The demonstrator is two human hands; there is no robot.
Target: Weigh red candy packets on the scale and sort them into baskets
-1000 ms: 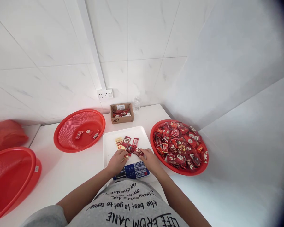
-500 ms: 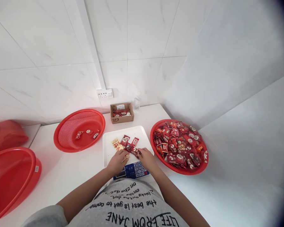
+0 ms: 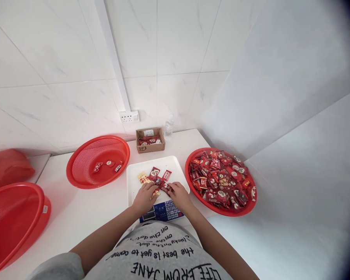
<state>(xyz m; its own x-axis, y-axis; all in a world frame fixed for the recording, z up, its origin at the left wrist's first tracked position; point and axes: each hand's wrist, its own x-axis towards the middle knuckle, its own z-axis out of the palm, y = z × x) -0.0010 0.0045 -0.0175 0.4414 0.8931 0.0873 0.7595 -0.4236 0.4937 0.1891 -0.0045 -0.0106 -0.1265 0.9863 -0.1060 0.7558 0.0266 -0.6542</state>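
Observation:
Several snack packets lie on the white pan [image 3: 135, 165] of a weighing scale in front of me. My left hand [image 3: 145, 197] is at the pan's near left, its bent fingers closed on a snack packet [image 3: 156, 192], cream-yellow and mostly covered. A cream packet [image 3: 143, 177] shows just beyond it. My right hand [image 3: 180, 196] comes in from the right, fingertips closed on the end of a dark red packet [image 3: 165, 188]. Farther up the pan lie a red packet with a white label [image 3: 154, 172] and a small red packet [image 3: 167, 175]. The blue keypad [image 3: 165, 212] sits below my hands.
At right stands a red basket [image 3: 189, 182] heaped with red packets. A red basket [image 3: 76, 149] at left holds a few. Another red basket [image 3: 36, 190] is nearer left. Behind the scale are a cardboard box [image 3: 151, 147] with packets and a clear plastic bottle [image 3: 168, 128].
My left hand has shifted slightly up and over the packets, covering more of the cream ones. My right hand has barely moved and stays at the dark red packet.

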